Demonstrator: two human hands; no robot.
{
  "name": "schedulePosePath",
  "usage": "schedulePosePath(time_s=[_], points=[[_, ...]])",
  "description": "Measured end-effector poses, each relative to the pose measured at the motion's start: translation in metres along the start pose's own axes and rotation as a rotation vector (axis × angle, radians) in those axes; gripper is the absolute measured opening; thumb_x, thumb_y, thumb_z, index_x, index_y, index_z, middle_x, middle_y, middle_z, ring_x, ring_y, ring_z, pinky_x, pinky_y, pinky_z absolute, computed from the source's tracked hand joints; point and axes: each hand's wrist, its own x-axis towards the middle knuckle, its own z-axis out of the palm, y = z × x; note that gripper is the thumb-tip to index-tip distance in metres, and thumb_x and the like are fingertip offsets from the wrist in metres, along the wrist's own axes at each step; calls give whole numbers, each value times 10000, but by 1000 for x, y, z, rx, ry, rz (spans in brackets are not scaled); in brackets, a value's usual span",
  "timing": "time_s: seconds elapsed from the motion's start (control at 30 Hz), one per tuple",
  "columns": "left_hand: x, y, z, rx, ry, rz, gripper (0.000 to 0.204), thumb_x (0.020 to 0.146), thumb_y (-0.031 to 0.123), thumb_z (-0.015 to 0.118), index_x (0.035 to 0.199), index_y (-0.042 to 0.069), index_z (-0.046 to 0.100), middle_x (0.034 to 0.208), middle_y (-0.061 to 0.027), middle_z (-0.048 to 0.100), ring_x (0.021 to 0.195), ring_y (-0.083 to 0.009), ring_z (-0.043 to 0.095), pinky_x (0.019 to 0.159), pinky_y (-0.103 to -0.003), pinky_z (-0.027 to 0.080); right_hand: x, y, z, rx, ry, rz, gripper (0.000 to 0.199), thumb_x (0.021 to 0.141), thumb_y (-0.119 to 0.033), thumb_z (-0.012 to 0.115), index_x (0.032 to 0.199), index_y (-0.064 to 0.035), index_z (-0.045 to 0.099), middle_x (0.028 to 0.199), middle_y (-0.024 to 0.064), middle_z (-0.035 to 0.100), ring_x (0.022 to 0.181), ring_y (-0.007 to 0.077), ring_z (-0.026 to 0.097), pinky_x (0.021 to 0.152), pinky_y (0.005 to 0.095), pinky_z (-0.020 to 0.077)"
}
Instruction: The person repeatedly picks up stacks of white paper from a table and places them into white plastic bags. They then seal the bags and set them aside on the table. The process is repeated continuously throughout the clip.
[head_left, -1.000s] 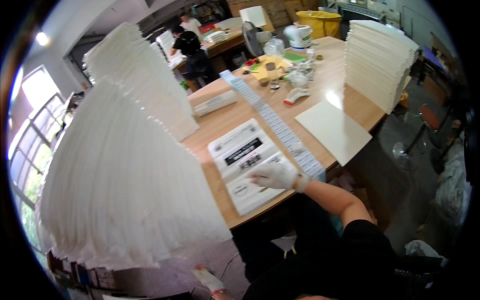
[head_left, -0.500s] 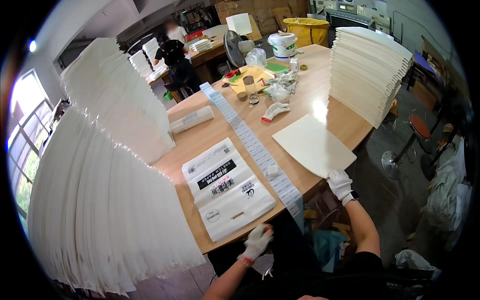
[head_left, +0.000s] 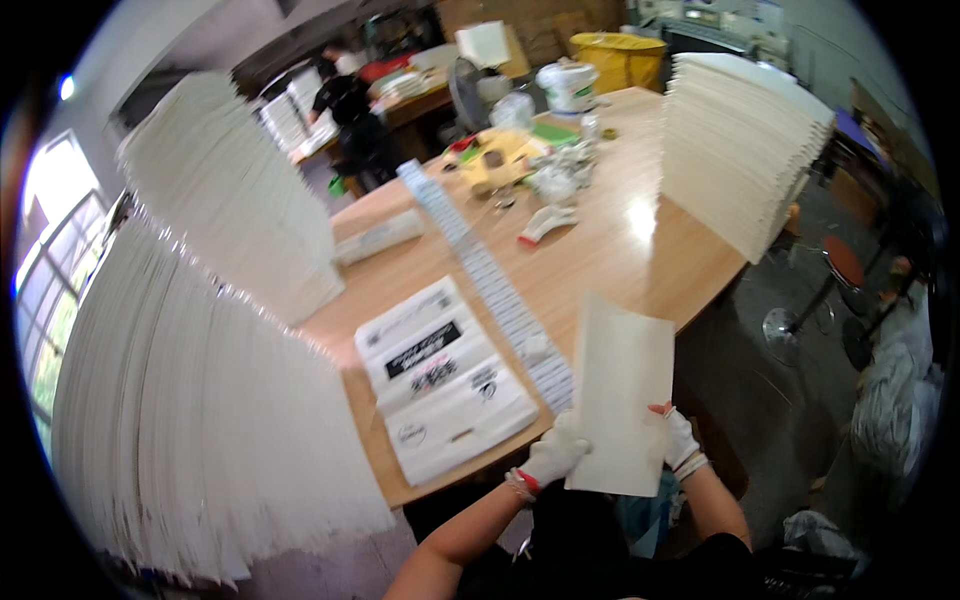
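The wooden surface (head_left: 610,265) carries a long strip of labels (head_left: 487,268) down its middle. Left of the strip lies a printed white bag (head_left: 443,378); right of it stands a tall stack of cream sheets (head_left: 735,150).

A flat, cream-coloured rectangular sheet (head_left: 620,395) is shown held off the tabletop (head_left: 600,250), at about five o'clock in the view. It is plain and unprinted, with straight edges and square corners, and its long axis runs roughly from six to twelve o'clock, tilted slightly toward one o'clock. Its lower left edge is gripped by the gloved left hand (head_left: 553,455) and its lower right edge by the gloved right hand (head_left: 678,438). Its upper part is seen over the tabletop's near edge, just beside a long strip of small labels.
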Motion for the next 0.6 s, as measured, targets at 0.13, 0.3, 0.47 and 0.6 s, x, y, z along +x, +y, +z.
schedulePosePath(time_s=[0.13,0.3,0.47,0.6], points=[[-61,35,62,523,442,267,787,699,329,589,1281,-98,276,1239,-353,331,1152,-550,289,1019,-551,204,-50,45,122,-394,135,-428,309,824,-74,547,1114,13,488,974,75,580,866,158,553,773,256,449],[-77,-2,-32,-17,217,178,542,665,146,683,1152,26,478,1125,-182,521,1097,-334,466,953,-387,361,-41,39,117,-618,146,-516,236,791,-14,578,1009,47,509,932,114,602,790,191,587,688,282,477],[-95,-125,-96,565,594,-209,318,733,346,634,894,74,594,910,-118,587,831,-296,543,762,-365,416,-69,-2,154,-726,-79,-556,267,774,4,586,1031,24,515,923,87,600,775,158,587,661,267,480],[-80,-125,-124,111,381,-310,313,815,347,536,837,45,613,806,-183,618,758,-310,589,687,-377,445,-80,-13,172,-1222,-151,-812,237,695,-92,669,895,-6,577,797,143,567,659,280,574,582,333,461]])
